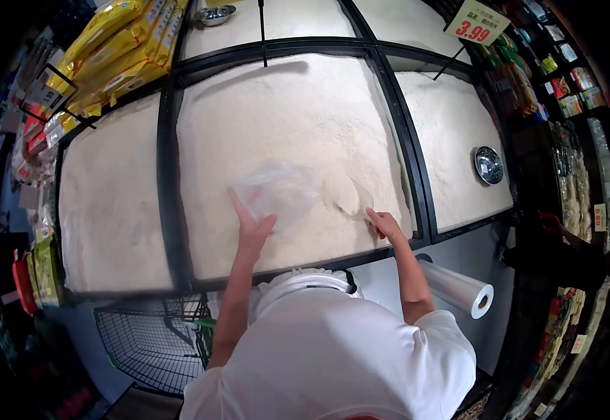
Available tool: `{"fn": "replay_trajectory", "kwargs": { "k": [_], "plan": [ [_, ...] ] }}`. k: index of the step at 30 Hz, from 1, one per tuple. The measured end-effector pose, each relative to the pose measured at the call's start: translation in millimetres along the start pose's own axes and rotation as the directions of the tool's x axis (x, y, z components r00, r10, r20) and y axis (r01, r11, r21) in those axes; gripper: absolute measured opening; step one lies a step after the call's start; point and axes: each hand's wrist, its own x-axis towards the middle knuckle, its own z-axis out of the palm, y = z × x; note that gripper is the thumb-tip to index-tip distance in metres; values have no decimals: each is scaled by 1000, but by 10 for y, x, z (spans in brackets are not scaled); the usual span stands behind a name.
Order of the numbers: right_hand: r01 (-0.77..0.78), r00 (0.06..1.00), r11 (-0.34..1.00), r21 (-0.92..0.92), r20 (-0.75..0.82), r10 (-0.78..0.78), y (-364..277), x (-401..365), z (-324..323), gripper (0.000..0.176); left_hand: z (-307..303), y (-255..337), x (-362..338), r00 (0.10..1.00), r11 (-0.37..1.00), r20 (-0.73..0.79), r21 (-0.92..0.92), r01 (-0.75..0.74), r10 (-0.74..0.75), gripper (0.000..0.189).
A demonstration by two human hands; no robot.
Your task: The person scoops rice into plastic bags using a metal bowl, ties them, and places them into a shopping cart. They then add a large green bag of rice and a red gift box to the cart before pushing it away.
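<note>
My left hand [252, 222] is at the near part of the middle bin, thumb and forefinger spread, holding a clear plastic bag [284, 192] over the pale loose grain [263, 119], which looks like rice. The bag hangs loosely and its contents are hard to make out. To the right, my right hand [385, 224] is closed round the handle of a clear scoop [359, 198]. The scoop's blade rests at the grain, beside a shallow hollow. The scoop and the bag are apart.
Black dividers [168, 175] separate the bins. A metal bowl [488, 165] lies in the right bin, another bowl [215, 15] at the back. Yellow sacks [116, 49] are stacked at left. A plastic roll [459, 287] and a shopping cart [154, 343] stand near me. A price sign [476, 22] stands back right.
</note>
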Motion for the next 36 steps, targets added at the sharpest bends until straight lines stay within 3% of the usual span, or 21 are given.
{"fn": "replay_trajectory", "kwargs": {
  "k": [5,14,18,23,24,27,29,31,34,36],
  "plan": [
    [22,992,977,214,119,-49,-58,-115,17,59,38,-111,134,995,996,40,-36,-85,86,112],
    [141,984,969,203,78,-159,-702,-573,-258,60,182,-299,397,999,998,7,35,-46,45,112],
    [197,967,975,100,141,-210,-1038,-728,-342,62,271,-262,445,999,996,1,74,-54,55,110],
    [224,967,924,-310,188,-171,-1582,-907,-117,60,348,-211,451,995,982,29,161,-95,91,105],
    [236,966,885,-401,192,-171,-1666,-918,-17,59,340,-242,444,994,971,60,214,-103,92,105],
    [463,867,653,-599,151,-476,-1664,-754,382,52,372,-241,308,977,957,209,271,-103,46,104],
    [448,828,512,-732,124,-548,-1825,-884,589,48,369,-339,214,960,941,270,299,-160,77,104],
    [419,804,378,-826,143,-577,-1971,-988,693,39,339,-345,158,983,977,158,174,-125,97,105],
    [384,747,356,-852,60,-662,-2006,-1025,672,34,172,-356,128,995,992,15,74,-98,98,107],
    [401,657,317,-859,29,-753,-1958,-1028,606,36,44,-348,130,995,997,-54,24,-77,78,108]
  ]
}}
